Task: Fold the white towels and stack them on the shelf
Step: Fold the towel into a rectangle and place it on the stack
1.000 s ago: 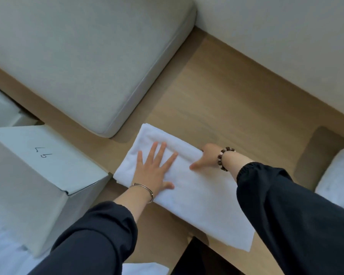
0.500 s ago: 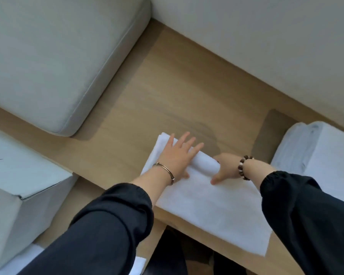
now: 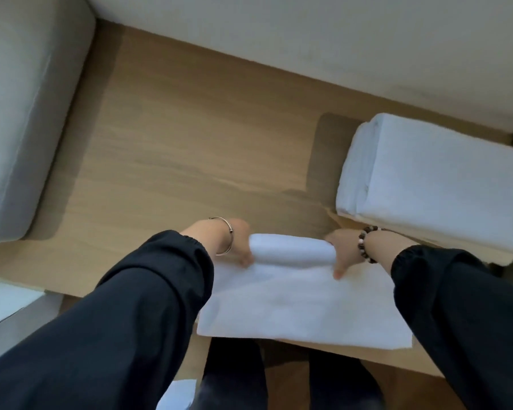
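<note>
Left hand [image 3: 237,244], flat 1 second ago, and right hand [image 3: 342,253] now grip the towel [image 3: 302,306] by its far edge, starting a fold toward 6 o'clock.

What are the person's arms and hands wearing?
The left sleeve and right sleeve are loose, black, with gathered elastic cuffs. The left hand has a thin silver metal bangle at the wrist; the right hand, a dark beaded bracelet with one pale bead.

Wooden shelf [image 3: 190,143], grey cushion [image 3: 21,113] lying at its left end, white towel [image 3: 293,306] flat at the near edge, far end rolled, folded stack [image 3: 442,179] at right.
</note>
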The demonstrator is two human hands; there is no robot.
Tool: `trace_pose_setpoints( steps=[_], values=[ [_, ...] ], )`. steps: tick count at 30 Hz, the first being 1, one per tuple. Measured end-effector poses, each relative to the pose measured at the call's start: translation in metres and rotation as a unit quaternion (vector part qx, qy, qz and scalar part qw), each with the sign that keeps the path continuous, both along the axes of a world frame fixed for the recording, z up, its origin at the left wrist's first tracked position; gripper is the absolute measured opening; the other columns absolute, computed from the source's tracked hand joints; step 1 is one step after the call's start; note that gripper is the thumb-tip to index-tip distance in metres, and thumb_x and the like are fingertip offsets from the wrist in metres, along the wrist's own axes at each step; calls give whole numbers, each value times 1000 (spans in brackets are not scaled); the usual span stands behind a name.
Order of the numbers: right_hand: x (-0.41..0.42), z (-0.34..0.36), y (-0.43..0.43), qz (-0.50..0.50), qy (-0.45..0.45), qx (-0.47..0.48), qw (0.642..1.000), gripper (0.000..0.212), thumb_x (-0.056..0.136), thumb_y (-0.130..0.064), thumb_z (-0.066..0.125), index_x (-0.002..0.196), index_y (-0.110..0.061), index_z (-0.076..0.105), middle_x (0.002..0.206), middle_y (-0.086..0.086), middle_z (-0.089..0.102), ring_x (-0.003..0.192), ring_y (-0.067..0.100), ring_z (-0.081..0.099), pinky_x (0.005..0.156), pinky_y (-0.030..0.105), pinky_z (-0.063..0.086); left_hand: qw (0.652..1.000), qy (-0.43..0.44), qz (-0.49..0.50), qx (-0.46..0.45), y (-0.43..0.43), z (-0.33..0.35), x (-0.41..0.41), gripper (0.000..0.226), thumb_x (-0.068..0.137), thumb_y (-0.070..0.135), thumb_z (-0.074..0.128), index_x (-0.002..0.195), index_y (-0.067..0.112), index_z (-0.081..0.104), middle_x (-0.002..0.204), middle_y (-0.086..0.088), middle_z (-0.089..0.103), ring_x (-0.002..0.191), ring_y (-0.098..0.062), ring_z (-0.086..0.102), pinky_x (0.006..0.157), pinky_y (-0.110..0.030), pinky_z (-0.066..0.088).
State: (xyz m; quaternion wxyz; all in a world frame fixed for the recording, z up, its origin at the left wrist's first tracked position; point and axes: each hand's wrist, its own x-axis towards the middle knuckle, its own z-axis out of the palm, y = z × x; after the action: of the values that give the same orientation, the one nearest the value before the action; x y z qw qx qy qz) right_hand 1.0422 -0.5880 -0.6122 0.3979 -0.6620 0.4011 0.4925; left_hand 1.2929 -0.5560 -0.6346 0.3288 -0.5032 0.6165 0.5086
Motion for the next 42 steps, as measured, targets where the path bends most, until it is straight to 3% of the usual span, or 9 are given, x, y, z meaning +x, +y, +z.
trace_pose_setpoints(
  steps=[11,17,24,28,31,35,37,39,42],
  values=[
    [-59,131,-6,-200,-27,7,979,43,51,-31,87,90,-23,69,96,-3,69,90,20,64,84,36,54,998,35,52,21,-35,125,-43,21,63,14,76,79,25,67,81,2,70,74,-20,68,60,-27,54],
    [-118,206,-45,-287,-29,-5,957,33,49,-11,88,77,-19,74,81,8,74,71,28,72,58,36,57,996,66,41,46,-88,205,-94,27,68,12,75,92,22,67,85,0,71,78,-24,69,71,-36,56],
    [-197,291,-90,-231,-47,-153,960,37,46,-28,89,77,-24,70,83,-1,72,77,19,69,64,31,57,991,67,-12,-117,-139,298,-175,25,65,24,76,86,27,64,89,4,67,85,-20,65,78,-33,52],
    [-242,326,-115,-220,-109,-321,915,26,59,-20,83,72,-24,60,73,-4,64,70,19,61,53,25,40,928,51,-100,-356,-165,344,-214,22,64,28,64,82,28,52,74,7,58,64,-13,56,51,-23,40],
    [-268,329,-118,-166,-123,-451,869,22,69,-27,73,71,-25,51,74,1,62,67,25,55,52,28,34,851,44,-144,-503,-175,349,-231,23,68,27,58,81,28,40,70,7,52,55,-17,46,49,-24,30],
    [-278,286,-86,-47,-252,-636,728,8,69,-9,57,75,-6,52,76,15,54,67,33,49,52,36,40,690,113,-181,-692,-155,305,-237,30,51,5,65,80,10,57,76,-11,57,63,-28,53,47,-25,25],
    [-275,248,-62,0,-266,-680,683,7,73,-8,49,72,-1,52,71,17,50,61,31,47,49,35,36,643,95,-189,-736,-131,266,-235,34,40,-4,63,72,6,60,68,-12,54,56,-27,51,46,-25,24],
    [-272,205,-38,16,-232,-678,697,8,67,1,61,73,0,56,69,16,51,57,30,47,47,35,37,667,66,-196,-716,-104,217,-235,38,37,-6,66,72,8,63,67,-10,55,55,-25,51,47,-28,34],
    [-267,149,-2,30,-172,-614,770,39,42,9,80,76,0,64,68,16,55,54,32,52,44,34,40,730,21,-213,-649,-66,159,-241,45,28,-5,72,69,11,64,64,-5,54,52,-23,51,45,-27,37]
  ],
)
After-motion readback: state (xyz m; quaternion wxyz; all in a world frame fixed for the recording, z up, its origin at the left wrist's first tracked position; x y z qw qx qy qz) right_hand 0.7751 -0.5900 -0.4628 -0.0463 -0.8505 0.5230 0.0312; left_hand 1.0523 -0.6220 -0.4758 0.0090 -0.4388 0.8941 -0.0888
